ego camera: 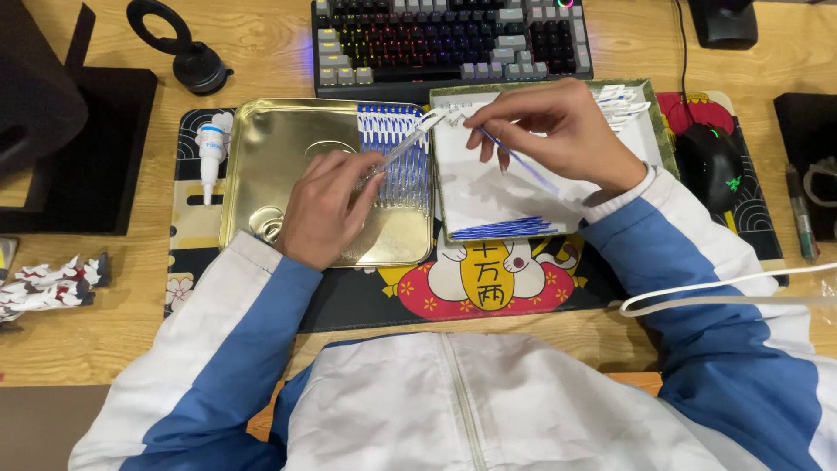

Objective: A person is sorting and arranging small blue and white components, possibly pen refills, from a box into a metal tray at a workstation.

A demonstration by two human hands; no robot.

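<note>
My left hand (327, 209) rests over a shallow gold metal tray (270, 148) and pinches a clear pen barrel with a white end (403, 146), slanted up to the right. A row of similar clear pens (397, 170) lies in that tray. My right hand (549, 126) hovers over a white-lined tray (488, 196) and holds a thin blue refill (523, 164), angled down to the right. A bundle of blue refills (506, 229) lies at that tray's near edge. White caps (621, 100) sit in its far right corner.
A backlit keyboard (449, 39) stands behind the trays. A black mouse (711, 161) lies at the right, a small white bottle (209, 153) at the left, a black ring-shaped stand (187, 57) at the far left. A patterned desk mat (488, 279) covers the wooden desk; a white cable (724, 292) crosses my right sleeve.
</note>
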